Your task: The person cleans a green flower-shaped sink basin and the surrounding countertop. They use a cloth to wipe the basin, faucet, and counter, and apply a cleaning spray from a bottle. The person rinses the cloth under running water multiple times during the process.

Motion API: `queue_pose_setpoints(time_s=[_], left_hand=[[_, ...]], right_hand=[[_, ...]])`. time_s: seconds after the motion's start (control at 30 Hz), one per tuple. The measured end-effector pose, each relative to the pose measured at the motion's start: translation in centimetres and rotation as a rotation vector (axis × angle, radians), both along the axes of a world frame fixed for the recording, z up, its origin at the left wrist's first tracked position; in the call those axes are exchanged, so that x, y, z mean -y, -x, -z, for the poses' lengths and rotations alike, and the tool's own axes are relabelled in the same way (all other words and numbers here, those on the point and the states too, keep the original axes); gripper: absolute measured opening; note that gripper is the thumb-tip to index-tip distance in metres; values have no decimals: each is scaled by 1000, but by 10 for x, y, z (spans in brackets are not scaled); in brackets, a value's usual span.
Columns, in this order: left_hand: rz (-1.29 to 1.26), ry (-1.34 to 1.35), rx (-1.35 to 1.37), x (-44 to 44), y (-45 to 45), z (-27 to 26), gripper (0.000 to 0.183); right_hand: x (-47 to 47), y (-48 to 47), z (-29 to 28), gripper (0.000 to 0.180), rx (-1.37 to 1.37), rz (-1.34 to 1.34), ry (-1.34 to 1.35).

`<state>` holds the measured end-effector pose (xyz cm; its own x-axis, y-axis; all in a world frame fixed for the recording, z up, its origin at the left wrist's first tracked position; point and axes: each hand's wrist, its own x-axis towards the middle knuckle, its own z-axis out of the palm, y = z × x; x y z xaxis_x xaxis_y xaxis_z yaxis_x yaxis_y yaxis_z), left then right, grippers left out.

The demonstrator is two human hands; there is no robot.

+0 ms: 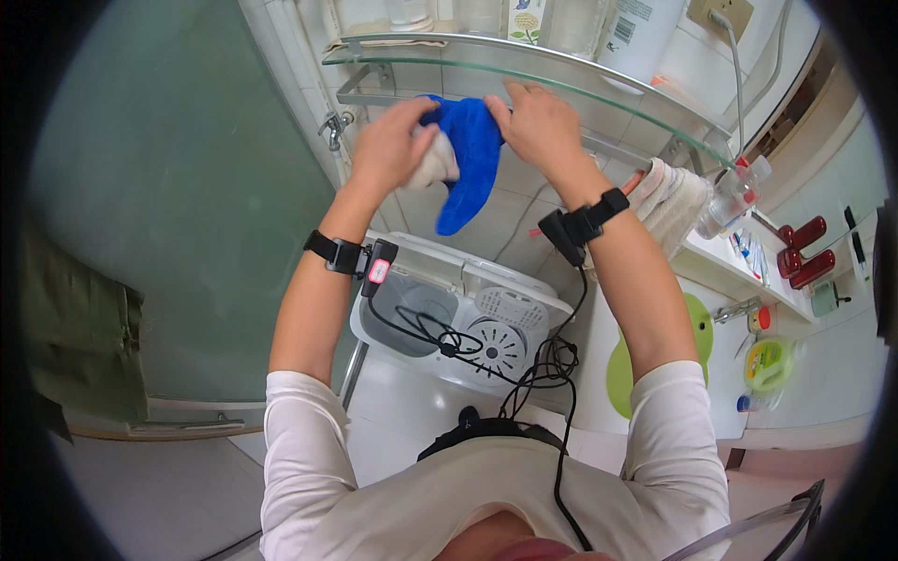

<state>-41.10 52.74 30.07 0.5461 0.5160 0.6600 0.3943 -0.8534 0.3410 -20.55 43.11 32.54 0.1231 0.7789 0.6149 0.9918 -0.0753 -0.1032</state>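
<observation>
A blue cloth (471,161) hangs between my two hands, just below the glass shelf and in front of its metal towel bar. My left hand (393,144) grips a white cloth (435,163), bunched and slightly blurred, and its fingertips touch the blue cloth's upper left edge. My right hand (537,123) is at the blue cloth's upper right corner, with the thumb against it and the fingers behind, near the bar. Below them stands a twin-tub washing machine (414,315) with its lids raised.
Bottles stand on the glass shelf (547,73). A towel (666,200) hangs to the right, above a washbasin with a green mat (621,379). A metal tap (334,130) is on the left wall. Black cables (554,365) dangle from my wrists. A frosted glass panel (189,210) fills the left.
</observation>
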Motion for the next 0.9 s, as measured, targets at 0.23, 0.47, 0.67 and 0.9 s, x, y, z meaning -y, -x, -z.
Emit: queue_pose_setpoints(time_s=[0.23, 0.47, 0.67, 0.9], left_hand=[[-137, 75, -117, -30, 18, -3, 57], [183, 640, 610, 72, 28, 90, 36], [354, 1236, 665, 216, -41, 145, 39], [810, 1281, 70, 362, -86, 175, 57]], right_hand=[[-13, 18, 5, 51, -47, -98, 168], [100, 37, 83, 49, -417, -408, -330], [231, 57, 154, 51, -1306, -364, -53], [406, -20, 198, 44, -1684, -50, 17]])
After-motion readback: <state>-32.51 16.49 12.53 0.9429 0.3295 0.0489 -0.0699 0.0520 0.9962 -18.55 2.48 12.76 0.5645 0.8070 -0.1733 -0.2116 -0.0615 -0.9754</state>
